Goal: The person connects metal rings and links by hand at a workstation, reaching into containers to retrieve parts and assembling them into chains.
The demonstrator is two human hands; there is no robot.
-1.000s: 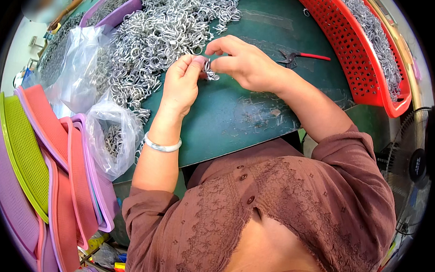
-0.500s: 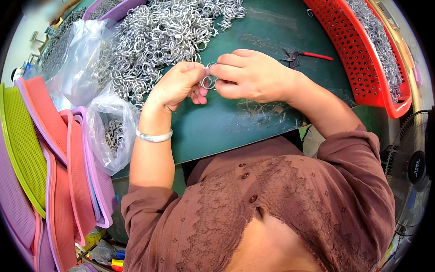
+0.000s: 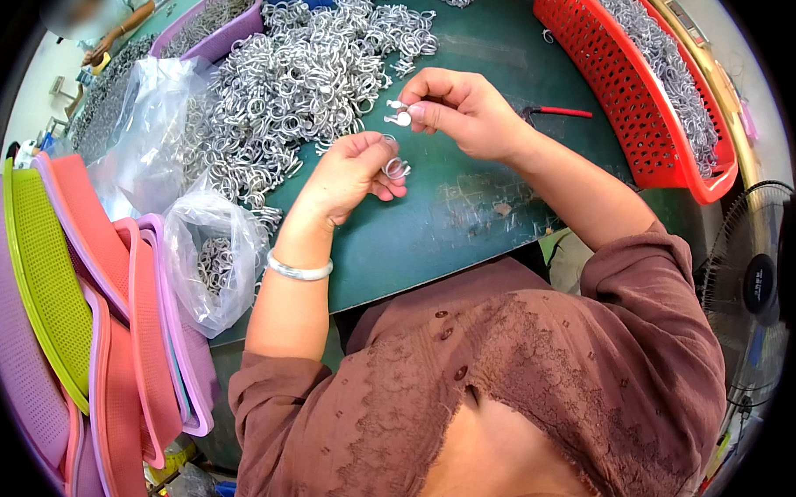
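Note:
My left hand is closed, pinching silver metal rings between thumb and fingers over the green table. Up and to the right, my right hand is closed on a small silver metal piece with a round, flat end, which sticks out past the fingertips. The two hands are apart. Beyond them spreads a large heap of loose silver rings, its near edge just past my left hand.
Red-handled pliers lie right of my right hand. A red perforated basket of metal parts stands at the right. Left are a clear plastic bag with rings inside and stacked coloured baskets. A person is at the far left.
My hands have come apart. The right one has lifted away with a small metal piece, while the left has dropped slightly, keeping its rings. The view has shifted a little.

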